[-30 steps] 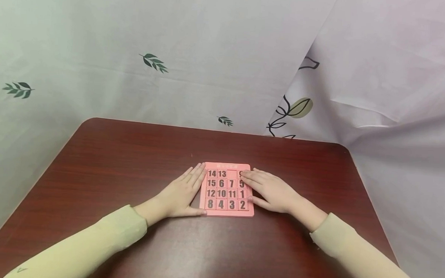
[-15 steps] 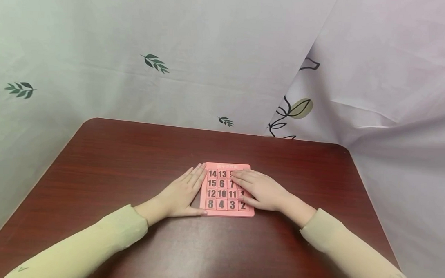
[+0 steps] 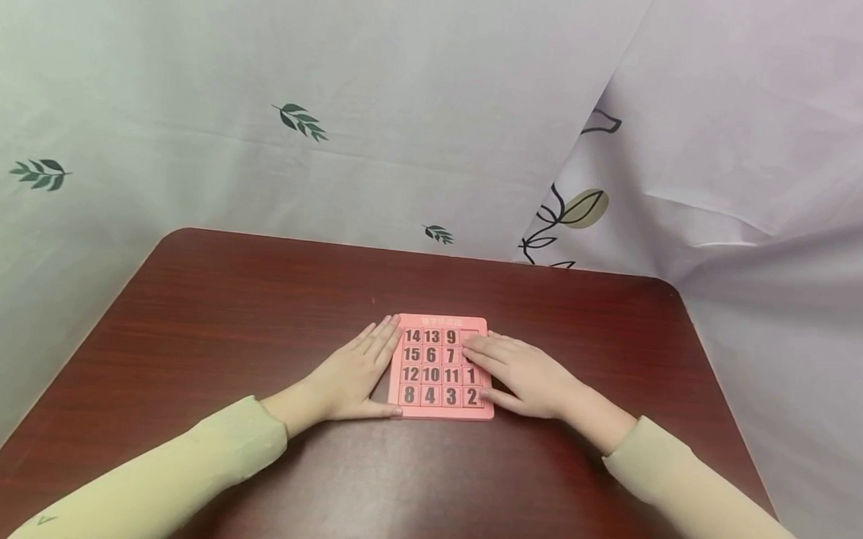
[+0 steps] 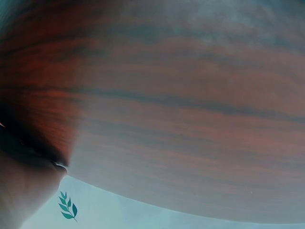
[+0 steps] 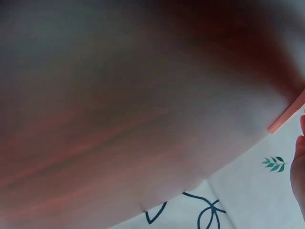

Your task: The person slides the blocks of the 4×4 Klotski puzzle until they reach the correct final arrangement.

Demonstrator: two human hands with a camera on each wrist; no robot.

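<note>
A pink number slide puzzle [image 3: 444, 413] lies flat on the table, its top row reading 14, 13, 9 with a vacant slot [image 3: 469, 335] at the right end. My left hand [image 3: 345, 381] lies along its left side, fingers straight, thumb at the near left corner. From the right, my right hand [image 3: 531, 378] reaches over the frame with extended fingers. Its fingertips rest on the second row's last tile and hide that number; the thumb is by the tile marked 2 [image 3: 472, 396]. In the right wrist view only the puzzle's edge [image 5: 287, 117] shows.
The dark red wooden table [image 3: 259, 295] has rounded far corners. White cloth [image 3: 378, 164] with leaf prints hangs behind it and at both sides.
The 9 tile has slid left by one slot, leaving the top right slot vacant. My right hand moved left over the puzzle, then back right. My left hand stayed put.
</note>
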